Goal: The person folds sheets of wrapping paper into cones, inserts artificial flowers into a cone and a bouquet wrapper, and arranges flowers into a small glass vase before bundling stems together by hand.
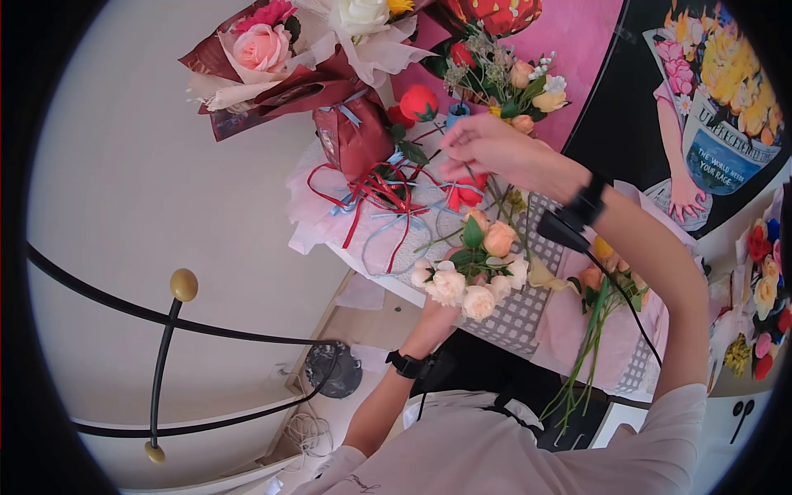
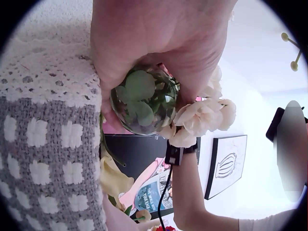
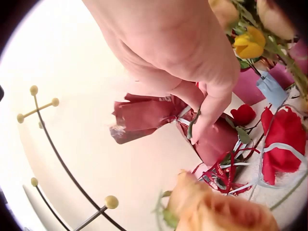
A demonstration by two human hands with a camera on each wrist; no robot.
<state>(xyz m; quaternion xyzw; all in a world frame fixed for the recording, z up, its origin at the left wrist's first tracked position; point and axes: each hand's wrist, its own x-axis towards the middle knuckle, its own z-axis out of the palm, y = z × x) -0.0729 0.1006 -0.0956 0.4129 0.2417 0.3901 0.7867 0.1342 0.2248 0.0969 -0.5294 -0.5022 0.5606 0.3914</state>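
Observation:
My left hand (image 2: 161,36) grips a round clear glass vase (image 2: 144,113), its fingers curled round the glass, with green leaves showing inside. Cream and peach roses (image 1: 478,302) stand out of the vase and cover most of this hand in the head view. Over the table, my right hand (image 1: 495,150) pinches a thin green stem (image 3: 194,124) between thumb and fingers; how far the stem reaches is hidden. A red rose (image 1: 419,102) lies close to the right fingertips. Beside it is a bouquet wrapped in burgundy paper (image 1: 355,144).
Red and pale blue ribbons (image 1: 388,194) lie tangled on the white cloth near the bouquet. Mixed flowers (image 1: 520,87) stand at the back. Cut flowers with long green stems (image 1: 587,363) overhang the table's near edge on the right. A black metal rack (image 1: 165,363) with round yellow knobs is at left.

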